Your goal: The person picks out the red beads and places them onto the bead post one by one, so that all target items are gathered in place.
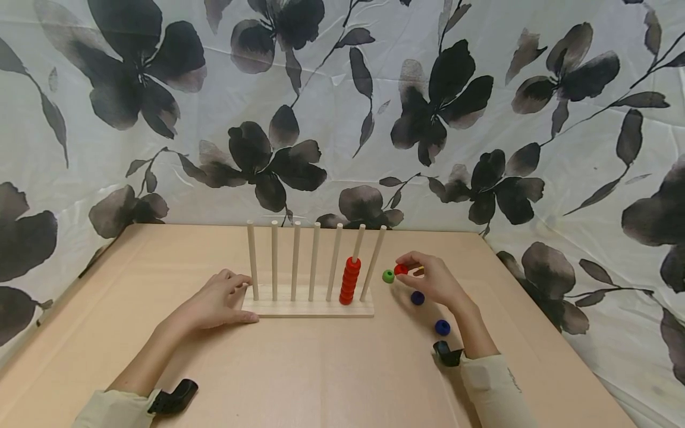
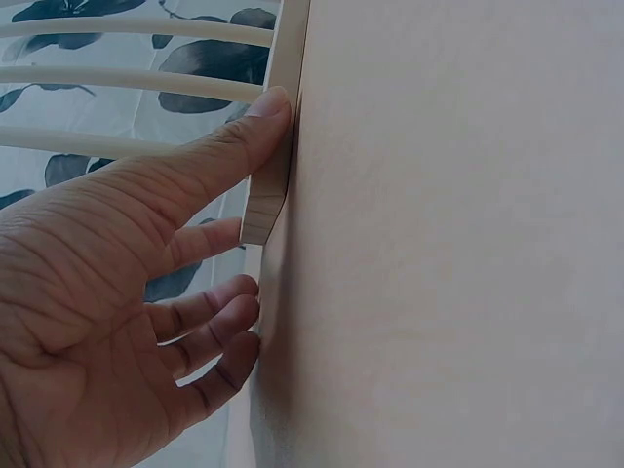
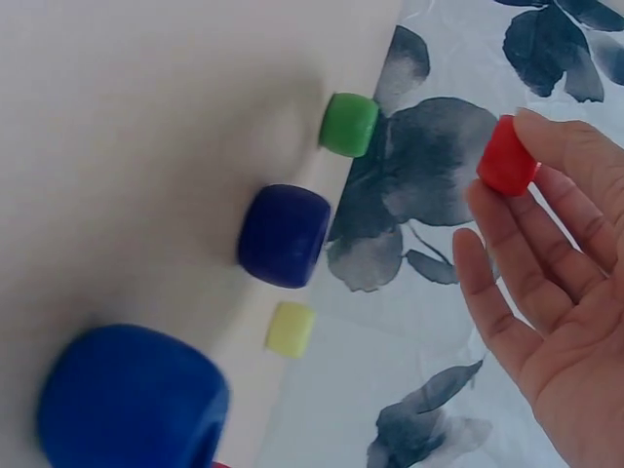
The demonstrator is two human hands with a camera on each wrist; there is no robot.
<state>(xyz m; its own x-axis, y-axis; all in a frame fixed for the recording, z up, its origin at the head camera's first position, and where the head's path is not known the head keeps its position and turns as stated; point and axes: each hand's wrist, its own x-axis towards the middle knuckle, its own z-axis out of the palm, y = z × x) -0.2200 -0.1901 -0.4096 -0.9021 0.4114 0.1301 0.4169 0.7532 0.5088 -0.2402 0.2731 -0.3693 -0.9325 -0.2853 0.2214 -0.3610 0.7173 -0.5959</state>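
A wooden peg stand point(image 1: 316, 308) with several upright pegs stands on the table. A stack of red beads point(image 1: 350, 281) sits on its second peg from the right. My left hand point(image 1: 222, 302) grips the left end of the base, the thumb point(image 2: 234, 136) along its front edge and the index finger at the end. In my right hand point(image 1: 436, 279), to the right of the stand, a red bead point(image 3: 508, 157) is pinched between thumb and fingertips above the table. Just left of it lies a green bead point(image 1: 388, 276). A dark blue bead point(image 1: 417, 298) lies below that hand.
Another blue bead point(image 1: 442, 327) lies nearer the right wrist. A yellow bead point(image 3: 291, 330) is mostly hidden by the right hand in the head view. Behind the wooden table point(image 1: 299, 368) hangs a floral cloth point(image 1: 353, 89).
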